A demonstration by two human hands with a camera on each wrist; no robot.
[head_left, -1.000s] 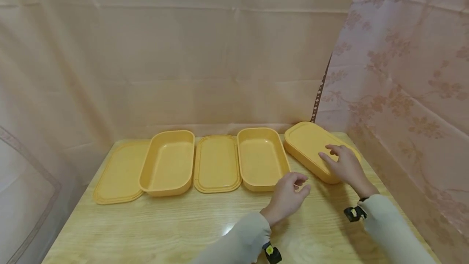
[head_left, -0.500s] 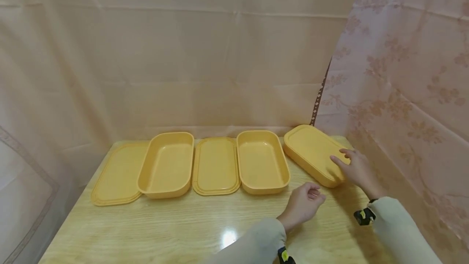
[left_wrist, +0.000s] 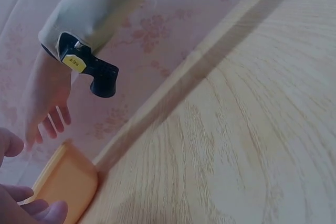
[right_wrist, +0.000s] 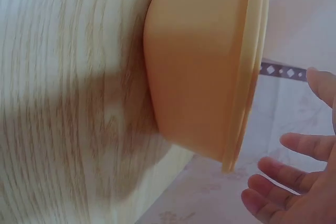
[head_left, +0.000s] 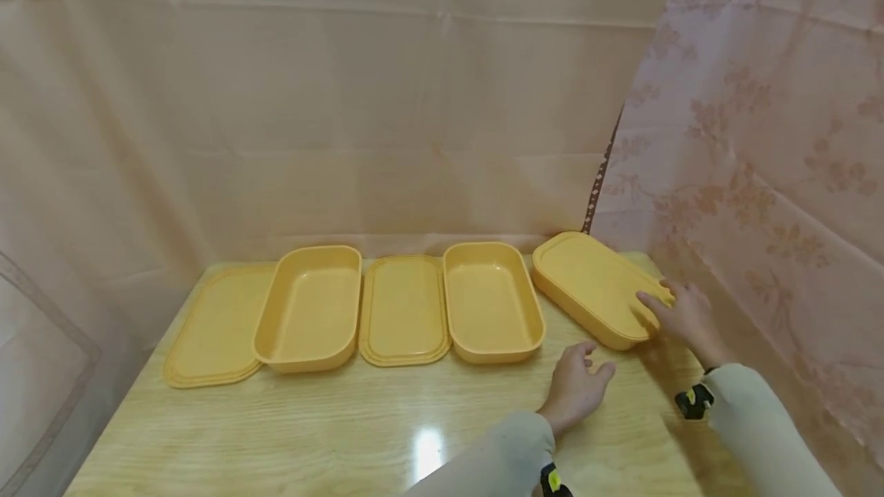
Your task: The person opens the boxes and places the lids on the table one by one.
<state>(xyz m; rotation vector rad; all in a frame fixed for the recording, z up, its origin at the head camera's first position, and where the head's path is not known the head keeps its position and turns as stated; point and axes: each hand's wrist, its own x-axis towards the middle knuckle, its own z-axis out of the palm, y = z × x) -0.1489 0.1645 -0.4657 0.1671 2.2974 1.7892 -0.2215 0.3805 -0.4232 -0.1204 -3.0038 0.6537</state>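
At the right end of the row, a yellow lidded food container [head_left: 594, 286] stands at an angle on the table. My right hand [head_left: 687, 320] hovers at its near right corner, fingers spread; in the right wrist view a gap separates the fingers [right_wrist: 302, 145] from the lid's rim [right_wrist: 247, 77]. Just in front of the container, my left hand [head_left: 576, 386] is held over the table with loosely bent fingers and nothing in them. The left wrist view catches part of that hand [left_wrist: 26, 205] beside the container's orange-looking wall [left_wrist: 73, 182].
Left of the lidded container are an uncovered yellow container [head_left: 493, 301], a flat yellow lid [head_left: 405, 311], another uncovered container [head_left: 311, 309] and a larger lid [head_left: 221, 328] partly behind it. Cloth curtains [head_left: 414, 98] hang behind the wooden table [head_left: 311, 436] and along its right side.
My right hand has shifted right, from over the lid to the container's near corner. My left hand has moved right, away from the uncovered container. The containers and lids stay in place.
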